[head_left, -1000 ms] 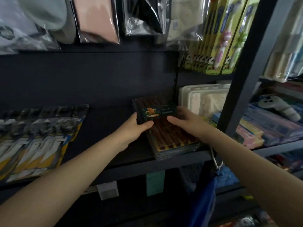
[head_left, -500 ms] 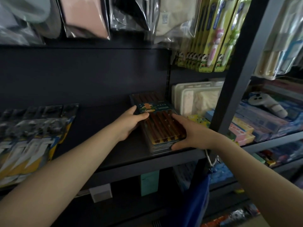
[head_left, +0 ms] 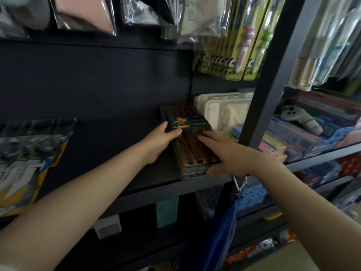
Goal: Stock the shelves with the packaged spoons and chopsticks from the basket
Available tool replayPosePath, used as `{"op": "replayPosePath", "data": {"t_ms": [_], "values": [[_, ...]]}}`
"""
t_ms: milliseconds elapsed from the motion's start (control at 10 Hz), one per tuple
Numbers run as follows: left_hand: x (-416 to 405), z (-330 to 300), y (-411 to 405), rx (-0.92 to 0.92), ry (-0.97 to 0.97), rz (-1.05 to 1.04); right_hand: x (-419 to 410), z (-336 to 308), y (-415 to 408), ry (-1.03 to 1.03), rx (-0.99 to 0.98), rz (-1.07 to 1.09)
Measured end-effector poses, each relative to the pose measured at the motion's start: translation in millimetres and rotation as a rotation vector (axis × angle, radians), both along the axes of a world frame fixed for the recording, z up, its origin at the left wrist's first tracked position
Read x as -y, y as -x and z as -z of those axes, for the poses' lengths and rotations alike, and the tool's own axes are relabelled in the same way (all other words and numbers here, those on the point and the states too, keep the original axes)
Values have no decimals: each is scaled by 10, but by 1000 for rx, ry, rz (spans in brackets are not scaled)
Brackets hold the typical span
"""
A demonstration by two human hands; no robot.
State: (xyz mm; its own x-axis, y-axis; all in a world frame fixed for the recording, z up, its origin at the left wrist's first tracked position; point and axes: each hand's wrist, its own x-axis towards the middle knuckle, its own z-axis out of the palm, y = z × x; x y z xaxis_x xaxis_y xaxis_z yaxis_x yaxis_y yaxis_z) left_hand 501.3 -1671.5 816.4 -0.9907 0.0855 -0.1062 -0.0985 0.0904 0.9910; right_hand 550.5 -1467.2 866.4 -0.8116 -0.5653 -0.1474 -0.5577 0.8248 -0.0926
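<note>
A stack of flat chopstick packs (head_left: 190, 142), dark brown sticks under a green label, lies on the dark shelf (head_left: 121, 145) near its right end. My left hand (head_left: 159, 142) grips the stack's left edge, thumb on the label. My right hand (head_left: 222, 153) holds the stack's near right corner, fingers flat on top and thumb against the front edge. Packaged spoons (head_left: 25, 159) on blue and yellow cards lie in a row at the shelf's left. A blue basket (head_left: 220, 231) hangs from my right wrist; its contents are hidden.
A grey upright post (head_left: 267, 89) stands just right of the stack. White trays (head_left: 224, 112) sit behind the stack. Toothbrush packs (head_left: 244, 45) and bagged goods (head_left: 86, 14) hang above. Boxed goods (head_left: 304, 137) fill the right bay. Price tags hang under the shelf lip.
My right hand slid from the top of the stack down to its near right corner, thumb now on the front edge. My left hand kept its grip on the left edge.
</note>
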Motion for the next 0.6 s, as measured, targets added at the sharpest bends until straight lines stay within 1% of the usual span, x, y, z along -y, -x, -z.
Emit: {"op": "replayPosePath", "data": {"t_ms": [200, 300, 400, 500, 600], "values": [[107, -147, -220, 24, 18, -61, 79, 6, -35, -21, -37, -9], [232, -200, -494, -59, 153, -103, 154, -20, -38, -72, -65, -36], [382, -223, -779, -142, 269, -154, 207, 29, -31, -103, -97, -18], [515, -243, -1110, -224, 295, -223, 296, 91, -126, -97, -183, 32], [626, -289, -1438, -315, 361, -285, 500, 103, -335, 46, -237, 0]]}}
